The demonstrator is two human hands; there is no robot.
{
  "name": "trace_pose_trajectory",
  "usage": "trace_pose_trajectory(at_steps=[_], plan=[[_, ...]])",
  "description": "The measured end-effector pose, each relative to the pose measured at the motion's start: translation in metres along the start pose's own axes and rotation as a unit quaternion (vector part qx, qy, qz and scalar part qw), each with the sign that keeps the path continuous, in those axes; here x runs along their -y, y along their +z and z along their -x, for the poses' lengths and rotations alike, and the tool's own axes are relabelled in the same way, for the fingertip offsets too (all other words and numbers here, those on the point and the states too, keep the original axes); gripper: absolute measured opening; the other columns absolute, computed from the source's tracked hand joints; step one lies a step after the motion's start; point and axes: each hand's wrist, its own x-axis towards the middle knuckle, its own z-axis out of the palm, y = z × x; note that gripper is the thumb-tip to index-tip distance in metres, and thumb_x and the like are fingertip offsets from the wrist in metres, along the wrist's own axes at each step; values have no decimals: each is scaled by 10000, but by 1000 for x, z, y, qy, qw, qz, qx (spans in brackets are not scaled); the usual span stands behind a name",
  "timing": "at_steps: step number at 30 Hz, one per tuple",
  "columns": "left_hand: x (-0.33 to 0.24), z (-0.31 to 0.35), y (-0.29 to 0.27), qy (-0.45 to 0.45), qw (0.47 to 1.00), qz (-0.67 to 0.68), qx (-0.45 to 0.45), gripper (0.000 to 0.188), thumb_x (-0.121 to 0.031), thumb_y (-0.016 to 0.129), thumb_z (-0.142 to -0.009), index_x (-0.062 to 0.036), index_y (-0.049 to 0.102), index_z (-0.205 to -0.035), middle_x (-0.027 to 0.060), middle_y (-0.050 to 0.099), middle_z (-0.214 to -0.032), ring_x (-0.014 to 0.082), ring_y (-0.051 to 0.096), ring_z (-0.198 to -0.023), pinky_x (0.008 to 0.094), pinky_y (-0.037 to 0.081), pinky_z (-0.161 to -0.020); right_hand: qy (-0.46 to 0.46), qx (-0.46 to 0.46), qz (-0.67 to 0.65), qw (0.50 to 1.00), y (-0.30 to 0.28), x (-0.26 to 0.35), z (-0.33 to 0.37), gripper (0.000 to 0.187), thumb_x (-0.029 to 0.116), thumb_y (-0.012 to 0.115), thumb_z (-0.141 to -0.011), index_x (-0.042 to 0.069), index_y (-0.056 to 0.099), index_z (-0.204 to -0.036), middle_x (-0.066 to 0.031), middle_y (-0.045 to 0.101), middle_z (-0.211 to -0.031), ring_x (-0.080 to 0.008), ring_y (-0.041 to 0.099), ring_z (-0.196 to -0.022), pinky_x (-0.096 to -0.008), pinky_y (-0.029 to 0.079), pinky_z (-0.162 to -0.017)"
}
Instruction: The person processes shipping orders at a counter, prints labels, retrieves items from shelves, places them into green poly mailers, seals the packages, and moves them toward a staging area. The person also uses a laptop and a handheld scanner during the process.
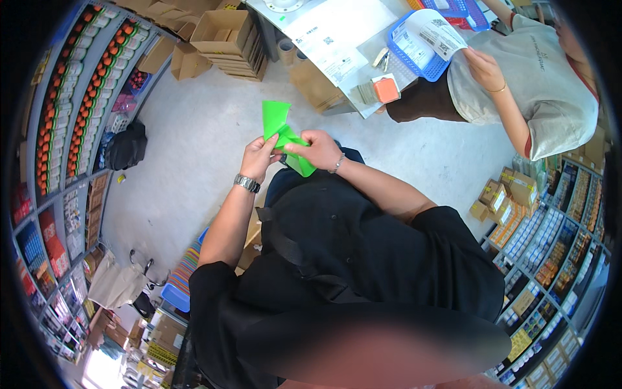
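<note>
Both of my hands are on a bright green folded sheet [276,115], held out in front of my body above the grey floor. It could be paper or thin plastic; I cannot tell which. My left hand [258,157] pinches its left side, thumb on top. On the other side my right hand [316,150] grips it with the thumb laid across. One part of the sheet stands up beyond my fingers, and another hangs down below my right hand. A small dark thing shows between my hands, too small to name.
Ahead right, a table [405,19] carries papers, a blue basket [421,61] and keys. A co-worker [518,78] there holds a sheet. Stocked shelves [78,97] line the left, more shelving [551,240] the right. Cardboard boxes [223,32] stand ahead; others [508,194] sit at right.
</note>
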Motion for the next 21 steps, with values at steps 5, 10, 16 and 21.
trace_pose_trajectory(at_steps=[5, 10, 16, 21], plan=[[-17, -22, -10, 12, 999, 17, 25, 241, -309, 634, -909, -70, 615, -938, 28, 652, -850, 104, 618, -738, 248, 520, -697, 76, -163, -208, 962, 7, -35, -10, 407, 287, 699, -859, 60, 502, -585, 53, 462, -568, -40, 375, -529, -254, 325, -459], [-50, -31, -11, 73, 983, 164, 30, 224, -304, 591, -937, -80, 588, -934, 8, 613, -797, 136, 595, -716, 263, 494, -700, 192, -289, -330, 878, -33, -61, -9, 282, 238, 671, -878, 51, 563, -696, 21, 523, -616, -68, 435, -530, -236, 398, -507], [-59, -41, 1, 161, 982, -37, 88, 263, -294, 573, -951, -40, 625, -907, -1, 622, -753, 88, 554, -637, 226, 437, -589, -70, -335, 260, 903, -92, -6, 19, 601, 306, 776, -714, 45, 538, -1201, -159, 540, -1078, -280, 550, -964, -388, 469, -793], [-39, -54, 5, 163, 974, -134, 83, 331, -306, 567, -953, 3, 655, -1031, -17, 589, -724, 62, 503, -601, 216, 421, -581, 51, -349, 425, 833, -151, -18, -14, 902, 370, 805, -642, 43, 377, -1366, -234, 494, -1234, -402, 458, -1182, -448, 399, -991]])
